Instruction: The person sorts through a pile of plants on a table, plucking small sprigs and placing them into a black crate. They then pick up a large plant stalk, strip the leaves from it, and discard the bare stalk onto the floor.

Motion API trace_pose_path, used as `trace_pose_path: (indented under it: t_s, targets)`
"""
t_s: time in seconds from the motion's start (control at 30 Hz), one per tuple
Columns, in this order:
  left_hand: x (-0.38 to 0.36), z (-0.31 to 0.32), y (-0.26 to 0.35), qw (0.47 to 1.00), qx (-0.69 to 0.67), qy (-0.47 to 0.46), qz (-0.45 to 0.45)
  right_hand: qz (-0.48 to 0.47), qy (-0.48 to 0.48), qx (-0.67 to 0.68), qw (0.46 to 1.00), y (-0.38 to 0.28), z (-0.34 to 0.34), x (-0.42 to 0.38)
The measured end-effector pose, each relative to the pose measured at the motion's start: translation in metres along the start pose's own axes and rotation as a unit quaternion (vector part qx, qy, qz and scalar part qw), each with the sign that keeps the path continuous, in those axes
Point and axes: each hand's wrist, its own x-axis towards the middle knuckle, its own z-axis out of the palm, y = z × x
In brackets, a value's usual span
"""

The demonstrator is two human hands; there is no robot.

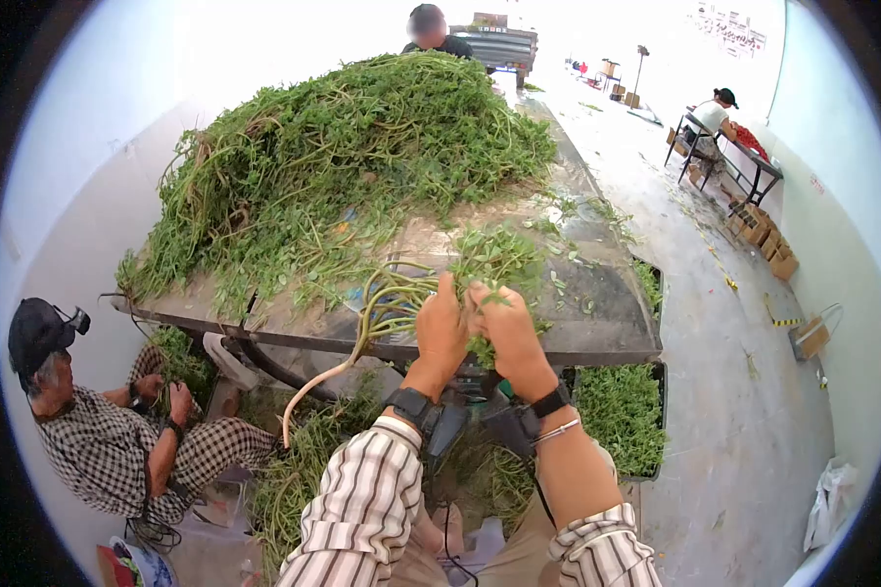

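Observation:
Close together above the table's front edge, my left hand point(443, 328) and my right hand point(505, 328) hold one bunch of leafy green plant point(497, 256). The fingers of my left hand are closed round the stems; thick bare stems point(396, 303) fan out to its left, with one long pale root point(315, 383) hanging over the edge. My right hand is closed on the leafy part, its fingertips near those of my left hand. Behind them, a large heap of the same greens point(352, 147) covers much of the table point(597, 328).
Crates of greens point(622, 416) stand below the table's right side. A seated person point(117, 440) handles greens at the left. Another person point(431, 34) is behind the heap. A further person point(707, 119) sits at a desk at right, near cardboard boxes point(764, 238). Stems point(308, 470) lie below.

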Motion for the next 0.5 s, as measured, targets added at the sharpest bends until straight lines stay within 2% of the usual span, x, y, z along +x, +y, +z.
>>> trace_pose_path:
  t_s: [0.03, 0.1, 0.17, 0.2, 0.23, 0.27, 0.3, 0.33, 0.37, 0.43, 0.5]
  targets:
    - [0.000, 0.000, -0.002, 1.000, 0.001, -0.002, -0.002, 0.003, 0.000, 0.001, 1.000, 0.001, -0.007, -0.005]
    - [-0.001, 0.001, -0.004, 0.999, -0.022, 0.007, 0.023, -0.104, -0.048, -0.251, 0.961, -0.025, 0.000, -0.026]
    - [-0.002, 0.002, -0.008, 0.999, -0.031, 0.002, 0.023, -0.064, -0.073, -0.270, 0.958, -0.027, 0.003, -0.027]
    - [-0.002, 0.003, -0.011, 0.999, -0.040, -0.003, 0.025, -0.036, -0.044, -0.111, 0.992, -0.017, 0.006, -0.024]
    - [-0.002, 0.012, -0.023, 0.999, -0.040, -0.003, 0.024, -0.009, -0.012, 0.052, 0.999, -0.008, 0.006, -0.020]
    - [-0.001, 0.029, -0.043, 0.993, -0.111, -0.023, -0.014, -0.007, -0.013, 0.050, 0.999, -0.003, 0.005, -0.015]
    - [0.000, 0.032, -0.046, 0.981, -0.183, -0.042, -0.052, 0.026, -0.051, 0.142, 0.988, 0.001, 0.003, -0.009]
    - [-0.002, 0.035, -0.048, 0.980, -0.185, -0.040, -0.053, 0.058, -0.088, 0.233, 0.967, 0.002, 0.002, -0.006]
    - [-0.001, 0.028, -0.037, 0.974, -0.213, -0.037, -0.067, 0.058, -0.088, 0.230, 0.967, 0.000, 0.003, -0.008]
    - [0.005, 0.011, -0.015, 0.967, -0.242, -0.030, -0.078, 0.087, -0.165, 0.313, 0.931, -0.014, 0.009, -0.014]
    - [0.009, -0.001, 0.002, 0.985, -0.153, 0.032, -0.068, 0.062, -0.161, 0.297, 0.939, -0.040, 0.014, -0.029]
